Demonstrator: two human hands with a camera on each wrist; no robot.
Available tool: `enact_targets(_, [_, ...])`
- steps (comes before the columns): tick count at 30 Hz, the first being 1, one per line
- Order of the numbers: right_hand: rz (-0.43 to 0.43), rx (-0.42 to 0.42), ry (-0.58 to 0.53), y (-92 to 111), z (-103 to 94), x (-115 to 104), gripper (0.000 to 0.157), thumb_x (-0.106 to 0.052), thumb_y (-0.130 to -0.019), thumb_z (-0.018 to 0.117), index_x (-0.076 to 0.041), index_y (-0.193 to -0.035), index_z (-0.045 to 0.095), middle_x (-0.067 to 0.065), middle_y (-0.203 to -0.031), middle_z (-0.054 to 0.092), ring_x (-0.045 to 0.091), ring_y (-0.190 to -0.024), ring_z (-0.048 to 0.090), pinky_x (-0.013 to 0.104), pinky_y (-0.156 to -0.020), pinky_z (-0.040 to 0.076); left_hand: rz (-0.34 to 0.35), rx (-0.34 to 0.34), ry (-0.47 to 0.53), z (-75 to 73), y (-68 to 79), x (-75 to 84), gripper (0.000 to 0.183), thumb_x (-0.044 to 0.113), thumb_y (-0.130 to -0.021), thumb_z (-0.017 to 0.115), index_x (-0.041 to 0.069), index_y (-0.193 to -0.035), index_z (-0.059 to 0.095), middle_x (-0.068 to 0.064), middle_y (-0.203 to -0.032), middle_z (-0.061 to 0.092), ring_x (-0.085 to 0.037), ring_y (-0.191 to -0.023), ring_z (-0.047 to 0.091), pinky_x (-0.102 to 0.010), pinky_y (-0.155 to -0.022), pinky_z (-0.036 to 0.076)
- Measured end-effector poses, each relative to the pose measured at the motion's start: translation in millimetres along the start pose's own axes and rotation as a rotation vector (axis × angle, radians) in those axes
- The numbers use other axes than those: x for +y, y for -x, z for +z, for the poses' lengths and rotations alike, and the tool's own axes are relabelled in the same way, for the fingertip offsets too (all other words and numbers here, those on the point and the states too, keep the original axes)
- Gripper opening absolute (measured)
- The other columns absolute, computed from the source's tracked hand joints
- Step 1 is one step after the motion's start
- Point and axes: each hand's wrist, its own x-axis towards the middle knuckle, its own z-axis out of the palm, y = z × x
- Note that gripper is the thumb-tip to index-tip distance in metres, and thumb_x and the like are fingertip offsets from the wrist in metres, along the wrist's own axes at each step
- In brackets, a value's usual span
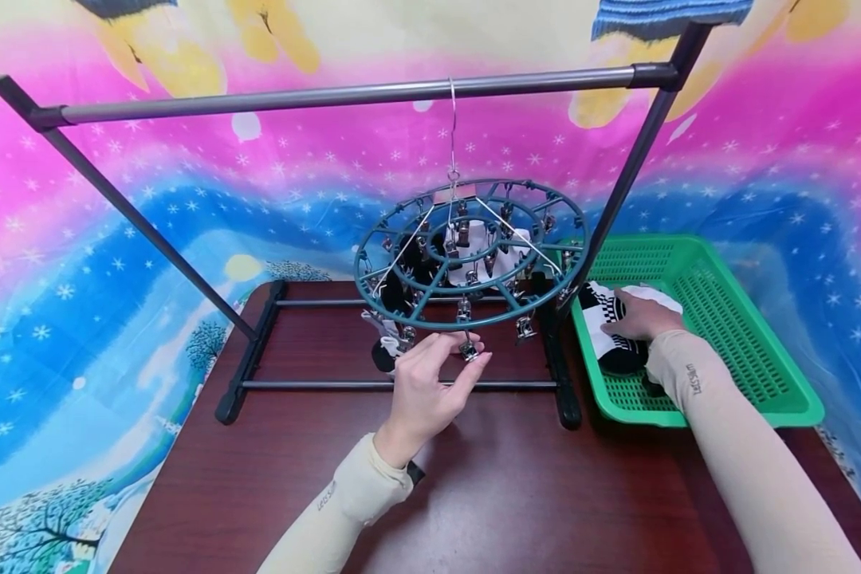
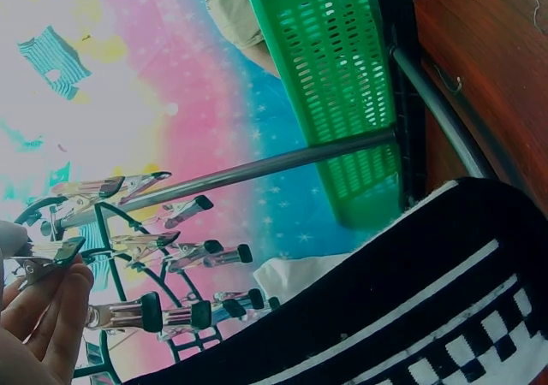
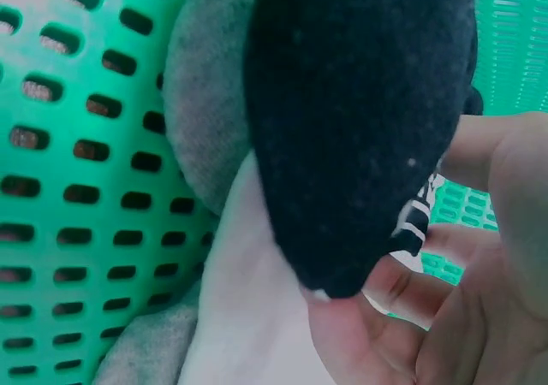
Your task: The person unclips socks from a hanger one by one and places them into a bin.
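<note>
My left hand (image 1: pixel 430 391) pinches a metal clip (image 1: pixel 469 349) that hangs from the front rim of a round green clip hanger (image 1: pixel 416 319). The left wrist view shows the same clip (image 2: pixel 60 252) between thumb and fingers. My right hand (image 1: pixel 646 315) is inside the green basket (image 1: pixel 753 319), holding a black-and-white sock (image 1: pixel 608 323). Close up in the right wrist view, fingers touch the dark end of the sock (image 3: pixel 351 145). White and grey socks lie beside it. Black and white socks (image 1: pixel 466 239) hang from clips on the hanger.
A dark metal rack (image 1: pixel 258 101) stands on the reddish-brown table (image 1: pixel 516 494), with the hanger hooked over its top bar. The basket stands right of the rack's right foot (image 1: pixel 568 406). A patterned cloth (image 1: pixel 115 263) hangs behind.
</note>
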Motion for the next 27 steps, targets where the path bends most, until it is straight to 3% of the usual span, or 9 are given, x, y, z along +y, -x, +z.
enact_targets(13, [0.019, -0.090, 0.009, 1.0, 0.9, 2.0, 0.098, -0.060, -0.100, 0.051, -0.008, -0.165, 0.000, 0.039, -0.162, 0.019, 0.064, -0.144, 0.025, 0.072, -0.107, 0.037, -0.003, -0.008, -0.015, -1.4, 0.9, 0.7, 0.021, 0.018, -0.088, 0.083, 0.004, -0.101, 0.074, -0.004, -0.093, 0.077, -0.014, -0.082, 0.073, -0.028, -0.077, 0.060])
enact_targets(20, [0.014, -0.091, 0.014, 2.7, -0.1, 2.4, 0.097, -0.061, -0.101, 0.050, -0.008, -0.165, 0.001, 0.039, -0.161, 0.020, 0.064, -0.143, 0.024, 0.076, -0.109, 0.032, -0.008, -0.020, -0.015, -0.9, 1.5, 0.5, 0.022, 0.018, -0.087, 0.084, 0.005, -0.102, 0.074, -0.004, -0.093, 0.077, -0.014, -0.084, 0.073, -0.027, -0.077, 0.061])
enact_targets(27, [0.028, -0.111, 0.012, 0.9, 0.2, 2.4, 0.097, -0.061, -0.101, 0.049, -0.009, -0.165, -0.001, 0.040, -0.161, 0.017, 0.064, -0.144, 0.023, 0.072, -0.109, 0.035, -0.030, -0.064, -0.025, -3.6, 3.3, -0.6, 0.029, 0.019, -0.085, 0.086, 0.006, -0.108, 0.073, -0.004, -0.097, 0.078, -0.014, -0.085, 0.073, -0.027, -0.076, 0.060])
